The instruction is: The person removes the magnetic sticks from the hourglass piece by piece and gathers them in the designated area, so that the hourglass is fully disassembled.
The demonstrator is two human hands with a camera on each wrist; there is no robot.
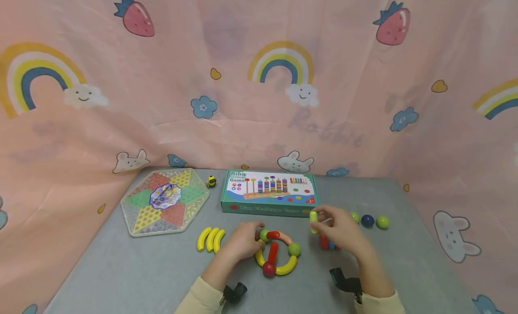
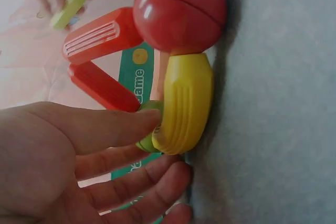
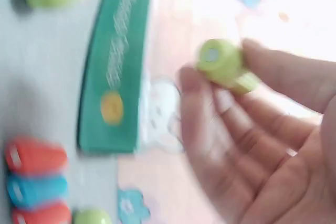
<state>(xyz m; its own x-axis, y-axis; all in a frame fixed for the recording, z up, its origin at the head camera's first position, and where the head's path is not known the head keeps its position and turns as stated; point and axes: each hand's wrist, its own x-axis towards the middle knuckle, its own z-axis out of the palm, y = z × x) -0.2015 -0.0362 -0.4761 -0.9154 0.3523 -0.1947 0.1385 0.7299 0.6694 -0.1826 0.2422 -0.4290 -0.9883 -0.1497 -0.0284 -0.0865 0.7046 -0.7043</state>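
Note:
My left hand [image 1: 243,239] is at the left side of a ring of toy magnetic pieces. Its thumb and fingers pinch a yellow curved rod [image 2: 189,103] close to a green ball [image 2: 152,108]. A red ball [image 1: 269,269] sits at the ring's near side, with a straight red rod [image 1: 273,253] attached and pointing inward. Another green ball [image 1: 294,249] and yellow curved rod [image 1: 286,266] form the right side. Raised right of the ring, my right hand [image 1: 339,226] pinches a short yellow-green rod [image 3: 223,66] between thumb and fingers.
Several yellow curved rods [image 1: 211,239] lie left of my left hand. Red and blue rods [image 3: 38,190] rest below my right hand, a dark blue ball [image 1: 367,221] beside green ones. Behind stand a game box [image 1: 269,209], a hexagonal board [image 1: 147,231] and a small bee toy [image 1: 211,181].

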